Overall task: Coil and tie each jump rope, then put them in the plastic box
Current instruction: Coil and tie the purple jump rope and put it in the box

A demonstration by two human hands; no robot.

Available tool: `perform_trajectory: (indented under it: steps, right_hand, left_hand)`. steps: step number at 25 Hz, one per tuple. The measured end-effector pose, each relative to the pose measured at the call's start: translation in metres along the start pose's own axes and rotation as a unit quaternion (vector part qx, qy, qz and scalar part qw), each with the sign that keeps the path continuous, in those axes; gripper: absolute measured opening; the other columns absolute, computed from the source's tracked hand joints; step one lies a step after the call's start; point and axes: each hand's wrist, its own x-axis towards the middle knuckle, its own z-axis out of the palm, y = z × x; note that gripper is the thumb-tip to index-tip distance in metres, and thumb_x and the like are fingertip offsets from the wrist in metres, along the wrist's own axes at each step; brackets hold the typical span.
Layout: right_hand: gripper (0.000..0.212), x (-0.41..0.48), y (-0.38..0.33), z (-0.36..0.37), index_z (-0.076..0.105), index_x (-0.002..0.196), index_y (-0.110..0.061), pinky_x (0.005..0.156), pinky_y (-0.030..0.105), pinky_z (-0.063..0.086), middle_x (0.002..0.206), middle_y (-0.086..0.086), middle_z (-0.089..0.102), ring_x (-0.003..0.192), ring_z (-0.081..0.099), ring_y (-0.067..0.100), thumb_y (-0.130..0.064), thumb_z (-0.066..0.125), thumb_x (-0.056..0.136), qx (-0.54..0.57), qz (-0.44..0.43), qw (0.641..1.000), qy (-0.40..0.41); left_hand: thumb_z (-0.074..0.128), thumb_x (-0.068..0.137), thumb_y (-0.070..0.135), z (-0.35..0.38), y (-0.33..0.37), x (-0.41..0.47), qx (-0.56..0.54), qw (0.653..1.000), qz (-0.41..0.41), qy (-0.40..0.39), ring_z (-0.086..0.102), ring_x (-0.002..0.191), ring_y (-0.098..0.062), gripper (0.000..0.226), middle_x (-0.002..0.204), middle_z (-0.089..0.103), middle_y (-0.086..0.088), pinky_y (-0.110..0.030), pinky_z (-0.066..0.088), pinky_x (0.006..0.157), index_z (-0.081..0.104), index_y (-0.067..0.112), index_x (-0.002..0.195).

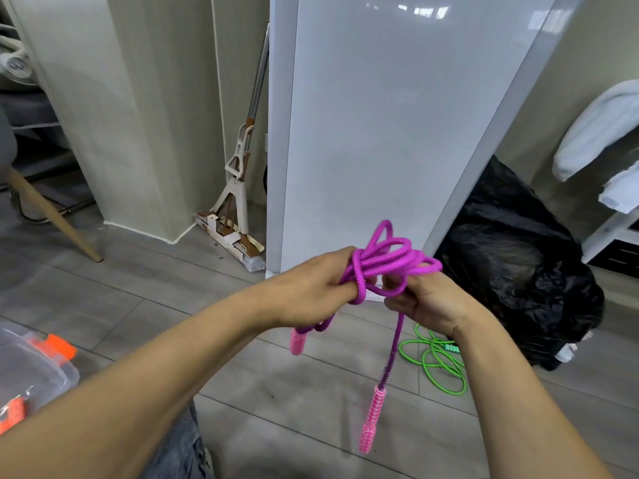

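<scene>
Hands (313, 283) (434, 302) around coiled magenta rope (390, 259)

Both hands hold a coiled purple rope (390, 261) above the floor (138, 292): left hand (313, 283) grips the bundle, right hand (427, 299) pinches a strand. 2 pink handles (369, 421) dangle. Green rope (434, 361) lies on the floor; plastic box (52, 368) sits at left.

My head camera faces forward and down, close on my left hand (311, 283) and right hand (436, 303).
</scene>
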Motion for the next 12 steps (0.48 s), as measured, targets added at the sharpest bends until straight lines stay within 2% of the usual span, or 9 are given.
perform_trajectory:
  steps: [1,2,5,7,9,11,12]
  right_hand:
    - [0.023,0.002,0.002,0.004,0.073,0.067,-0.019,0.048,0.025,0.02,0.055,-0.006,0.041,0.046,0.028,0.007,-0.038,0.086,0.065,-0.005,0.0,1.0,0.0]
    - [0.021,0.004,0.004,0.008,0.076,0.073,-0.017,0.05,0.026,0.015,0.055,-0.006,0.036,0.048,0.019,0.008,-0.037,0.082,0.072,-0.01,0.005,1.0,0.007]
    - [0.017,0.01,0.007,0.012,0.076,0.091,-0.011,0.049,0.024,0.012,0.057,-0.003,0.035,0.049,0.015,0.009,-0.017,0.061,0.095,-0.029,0.015,0.998,0.044]
    - [0.022,0.012,0.007,0.017,0.077,0.089,-0.013,0.049,0.025,0.011,0.06,-0.003,0.034,0.051,0.014,0.011,-0.015,0.057,0.099,-0.059,0.016,0.997,0.056]
    - [0.022,0.012,0.007,0.026,0.078,0.097,-0.011,0.051,0.026,0.011,0.059,-0.005,0.032,0.055,0.013,0.014,-0.02,0.058,0.099,-0.095,0.011,0.994,0.061]
    - [0.023,0.014,0.008,0.034,0.078,0.103,-0.009,0.049,0.025,0.013,0.06,-0.005,0.029,0.057,0.014,0.015,-0.022,0.06,0.099,-0.127,0.005,0.989,0.072]
    - [0.023,0.014,0.007,0.04,0.078,0.103,-0.011,0.048,0.024,0.014,0.061,-0.004,0.027,0.056,0.015,0.015,-0.023,0.06,0.099,-0.145,0.004,0.987,0.073]
  left_hand:
    - [0.049,0.094,0.006,0.0,-0.006,0.003,-0.06,0.997,-0.04,0.003,0.043,0.062,-0.011,0.021,0.082,0.057,-0.008,-0.032,0.043,0.064,0.055,0.013,0.113]
    - [0.046,0.095,0.002,0.001,-0.01,0.005,-0.129,0.989,-0.074,0.007,0.042,0.06,-0.012,0.023,0.079,0.053,-0.01,-0.032,0.04,0.061,0.055,0.012,0.114]
    - [0.035,0.097,0.0,0.002,-0.02,0.014,-0.327,0.932,-0.146,0.059,0.036,0.05,-0.013,0.022,0.067,0.046,-0.004,-0.028,0.031,0.053,0.054,0.01,0.103]
    - [0.034,0.097,0.008,-0.001,-0.027,0.018,-0.363,0.909,-0.174,0.112,0.034,0.047,-0.014,0.015,0.061,0.044,-0.001,-0.027,0.028,0.052,0.048,0.009,0.103]
    - [0.032,0.095,0.016,-0.005,-0.03,0.019,-0.398,0.886,-0.187,0.147,0.033,0.047,-0.014,0.015,0.06,0.043,-0.002,-0.027,0.027,0.051,0.043,0.009,0.1]
    - [0.03,0.096,0.028,-0.007,-0.029,0.02,-0.428,0.867,-0.19,0.171,0.033,0.048,-0.014,0.024,0.061,0.042,-0.002,-0.027,0.029,0.051,0.045,0.01,0.094]
    - [0.03,0.099,0.036,-0.007,-0.03,0.021,-0.399,0.875,-0.189,0.198,0.035,0.049,-0.014,0.031,0.063,0.043,-0.001,-0.028,0.032,0.052,0.047,0.011,0.094]
